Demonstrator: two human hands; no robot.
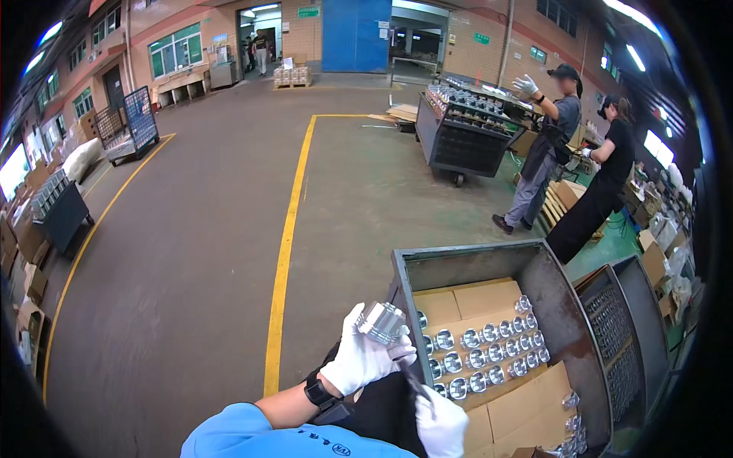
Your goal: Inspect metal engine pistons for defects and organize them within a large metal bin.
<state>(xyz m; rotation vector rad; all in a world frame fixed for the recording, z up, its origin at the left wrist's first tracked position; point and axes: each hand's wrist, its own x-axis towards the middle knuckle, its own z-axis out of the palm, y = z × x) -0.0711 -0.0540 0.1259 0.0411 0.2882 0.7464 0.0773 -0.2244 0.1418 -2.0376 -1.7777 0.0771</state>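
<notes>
My left hand (359, 365), in a white glove, is closed around a shiny metal piston (382, 322) with grooves round its side. It holds the piston up beside the near left wall of a grey metal bin (574, 328). My right hand (441, 426), also gloved, is lower and further right, closed on a slim dark tool (411, 375) whose kind I cannot make out. The tool's upper end points toward the left hand's fingertips, below the piston; whether it touches is unclear. Inside the bin, rows of similar pistons (476, 359) stand on brown cardboard (489, 299).
A second bin (641, 328) adjoins on the right. Further off stands a wheeled cart (466, 141) loaded with metal parts, beside two people (556, 137) in dark aprons. A yellow floor line (288, 237) runs to my left. A blue mesh trolley (139, 122) is at far left.
</notes>
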